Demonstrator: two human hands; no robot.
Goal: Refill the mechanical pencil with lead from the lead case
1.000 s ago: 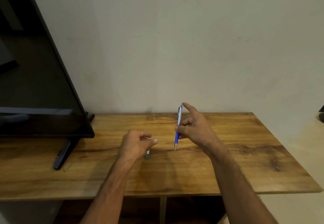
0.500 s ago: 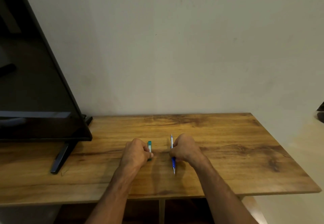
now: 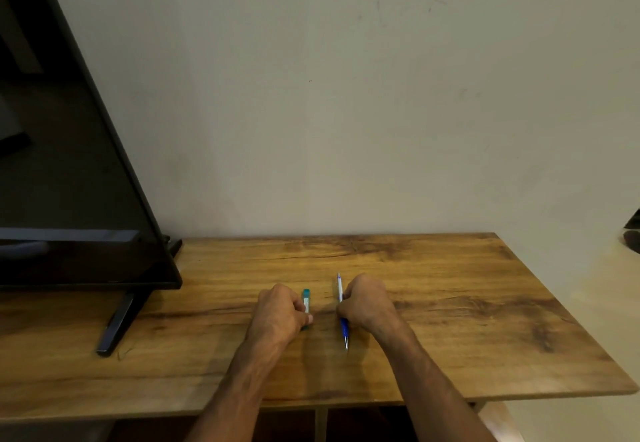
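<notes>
A blue and silver mechanical pencil (image 3: 342, 310) lies on the wooden table (image 3: 450, 320), tip toward me, with my right hand (image 3: 367, 303) curled around its middle. A small teal lead case (image 3: 306, 299) lies just left of it, and my left hand (image 3: 280, 313) holds it between thumb and curled fingers. Both hands rest low on the table top, a short gap between them.
A black television (image 3: 69, 164) on a slanted foot (image 3: 116, 325) stands at the table's left. A plain wall rises behind the table. The table's right edge and front edge are near my arms. A dark object (image 3: 632, 234) shows at the far right.
A second ago my right hand held the pencil upright above the table; it has come down flat. My left hand has moved forward onto the lead case. Little differs since half a second ago.
</notes>
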